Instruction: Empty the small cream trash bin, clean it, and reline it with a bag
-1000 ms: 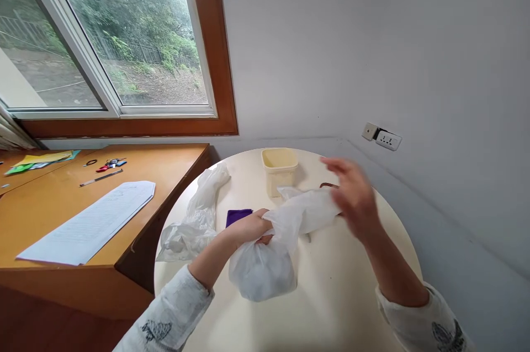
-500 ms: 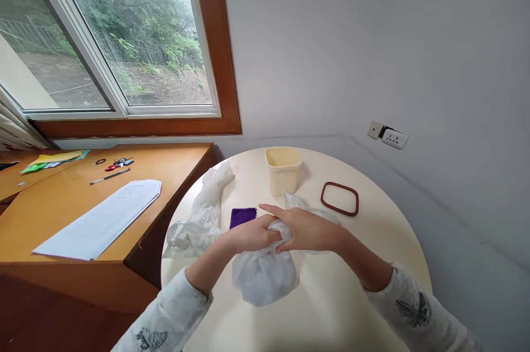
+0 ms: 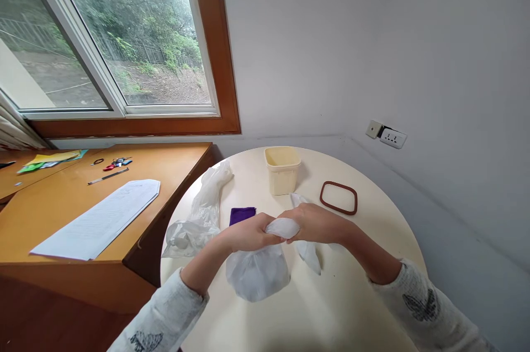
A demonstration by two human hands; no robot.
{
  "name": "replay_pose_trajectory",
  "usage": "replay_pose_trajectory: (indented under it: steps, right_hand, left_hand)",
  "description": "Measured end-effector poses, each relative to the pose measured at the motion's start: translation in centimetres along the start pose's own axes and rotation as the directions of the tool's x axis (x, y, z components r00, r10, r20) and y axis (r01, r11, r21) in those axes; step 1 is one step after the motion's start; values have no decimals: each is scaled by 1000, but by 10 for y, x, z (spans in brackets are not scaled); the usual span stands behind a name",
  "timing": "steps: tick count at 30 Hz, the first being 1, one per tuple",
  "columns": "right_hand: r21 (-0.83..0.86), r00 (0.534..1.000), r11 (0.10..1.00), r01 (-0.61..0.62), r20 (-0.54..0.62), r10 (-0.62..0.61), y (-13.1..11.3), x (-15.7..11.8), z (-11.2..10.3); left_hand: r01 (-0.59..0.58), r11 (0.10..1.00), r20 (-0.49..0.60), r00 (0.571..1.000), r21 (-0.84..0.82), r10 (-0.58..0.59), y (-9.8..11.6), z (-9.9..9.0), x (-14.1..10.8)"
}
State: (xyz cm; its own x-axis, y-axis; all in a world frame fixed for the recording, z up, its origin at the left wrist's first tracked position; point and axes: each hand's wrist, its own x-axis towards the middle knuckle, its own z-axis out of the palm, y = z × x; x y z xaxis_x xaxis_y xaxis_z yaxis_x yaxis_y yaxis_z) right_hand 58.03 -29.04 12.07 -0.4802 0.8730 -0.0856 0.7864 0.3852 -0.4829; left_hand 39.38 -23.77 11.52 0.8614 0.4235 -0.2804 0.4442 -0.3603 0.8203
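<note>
- Round and pale, the table [image 3: 360, 297] is set beside a plain wall.
- At its near middle, a filled white bag [image 3: 257, 276] is held; its neck is now pinched between left hand [image 3: 249, 232] and right hand [image 3: 315, 223], the right no longer spread over the left, so firmer control is suggested.
- Bag contents and some fingertips are hidden.
- Farther left, a purple cloth [image 3: 242, 215] is partly covered by the left hand.

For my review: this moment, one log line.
left hand: gripping white plastic bag; right hand: gripping same bag; cream tub: beyond hands
</note>
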Motion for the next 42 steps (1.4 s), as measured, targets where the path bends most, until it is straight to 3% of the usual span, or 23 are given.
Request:
replay_pose_trajectory:
  steps: [5,10,13,17,20,23,26,30,34,37,42]
  right_hand:
    - [-41,999,998,37,-14,-38,7,0,-4]
    - [-73,998,996,46,-49,-49,17,4,0]
    - [-21,995,1000,14,-94,-16,16,5,3]
    - [42,989,999,24,-145,-18,16,7,9]
    - [0,979,999,42,-200,-41,22,11,15]
    - [-66,958,997,50,-279,-66,30,16,18]
    - [-90,923,995,42,-377,-73,34,17,15]
    - [-87,872,996,-37,-489,-10,33,18,5]
    - [-117,846,991,-64,-533,-8,27,22,-1]
    - [-143,866,987,-69,-501,-12,25,27,1]
    - [-151,919,982,-115,-390,47,28,30,11]
  left_hand:
    - [12,999,34,999,-41,-11,-3,-3,-3]
    - [-36,934,91,993,-356,73,-6,-4,-5]
    - [-97,829,67,985,-551,160,-6,-1,-5]
    - [-111,611,25,978,-784,209,-6,6,-1]
    - [-69,456,29,978,-887,205,-11,10,5]
    - [1,367,76,979,-930,190,-16,11,9]
    - [76,404,133,984,-912,115,-19,11,9]
    - [75,571,102,995,-817,15,-15,15,8]
    - [112,647,190,980,-754,52,-14,20,10]
    - [73,675,204,972,-734,117,-16,22,11]
    - [-70,639,36,988,-766,151,-15,19,8]
